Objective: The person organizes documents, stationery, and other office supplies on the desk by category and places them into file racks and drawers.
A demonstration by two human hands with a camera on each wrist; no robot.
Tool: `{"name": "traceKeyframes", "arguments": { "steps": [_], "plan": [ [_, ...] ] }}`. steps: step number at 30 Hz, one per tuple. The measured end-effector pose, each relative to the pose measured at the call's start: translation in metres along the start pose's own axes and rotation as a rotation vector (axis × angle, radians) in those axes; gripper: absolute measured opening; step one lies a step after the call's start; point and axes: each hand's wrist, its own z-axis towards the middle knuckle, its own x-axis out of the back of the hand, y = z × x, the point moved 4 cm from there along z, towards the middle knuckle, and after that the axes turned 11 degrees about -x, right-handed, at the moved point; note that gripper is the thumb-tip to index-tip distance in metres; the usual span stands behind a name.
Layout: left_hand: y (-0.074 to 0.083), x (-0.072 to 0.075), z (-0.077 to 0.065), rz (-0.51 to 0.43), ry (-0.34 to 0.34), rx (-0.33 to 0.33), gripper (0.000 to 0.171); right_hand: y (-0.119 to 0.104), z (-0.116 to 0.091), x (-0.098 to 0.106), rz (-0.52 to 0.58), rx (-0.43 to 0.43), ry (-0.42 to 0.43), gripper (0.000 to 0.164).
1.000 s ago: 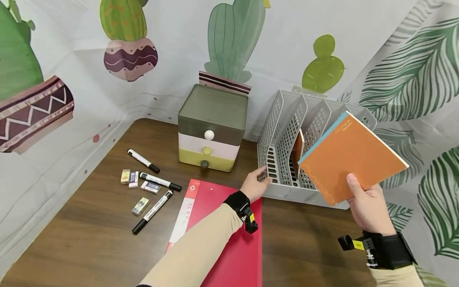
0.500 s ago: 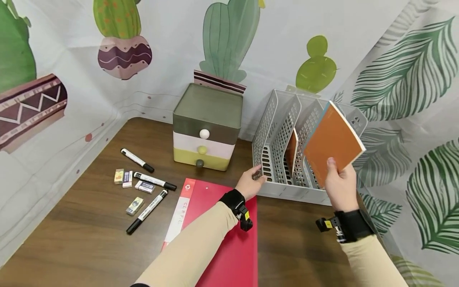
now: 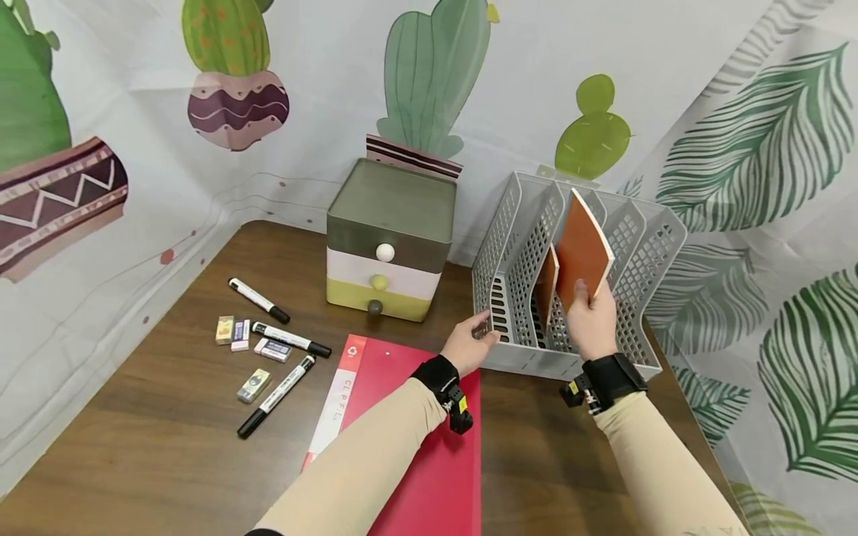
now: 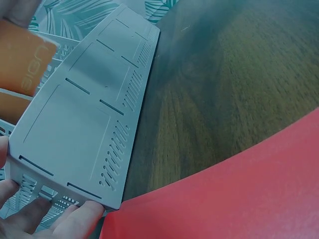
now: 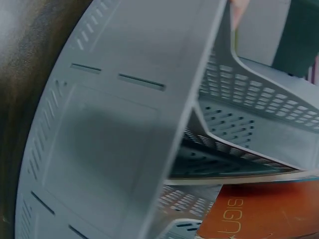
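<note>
My right hand grips an orange notebook by its near lower edge, thumb on the cover. The notebook stands nearly upright over the grey file organizer, just right of another orange notebook standing in a compartment. Whether its lower edge touches the compartment floor cannot be told. My left hand holds the organizer's front left corner. In the left wrist view, its fingers curl against the perforated side. Lettering shows on the held notebook in the right wrist view.
A red folder lies under my left forearm. Left of it are several erasers and markers. A small drawer box stands behind, left of the organizer. A patterned cloth hangs behind the wooden table.
My right hand has carried the notebook leftward to the organizer and turned it from cover facing me to nearly edge-on. My left hand has stayed at the corner.
</note>
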Motion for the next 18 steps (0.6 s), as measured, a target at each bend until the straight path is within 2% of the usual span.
{"name": "traceKeyframes", "arguments": {
  "steps": [9,15,18],
  "plan": [
    [0.006,0.002,-0.002,0.014,-0.010,-0.023,0.050,0.019,0.011,-0.017,0.019,-0.063,0.034,0.039],
    [0.010,0.003,-0.004,0.031,-0.010,-0.023,0.050,0.034,0.014,-0.024,-0.026,-0.135,0.006,0.038],
    [0.013,0.004,-0.006,0.011,-0.006,-0.029,0.050,0.040,0.015,-0.026,-0.058,-0.133,-0.029,0.038]
  ]
}}
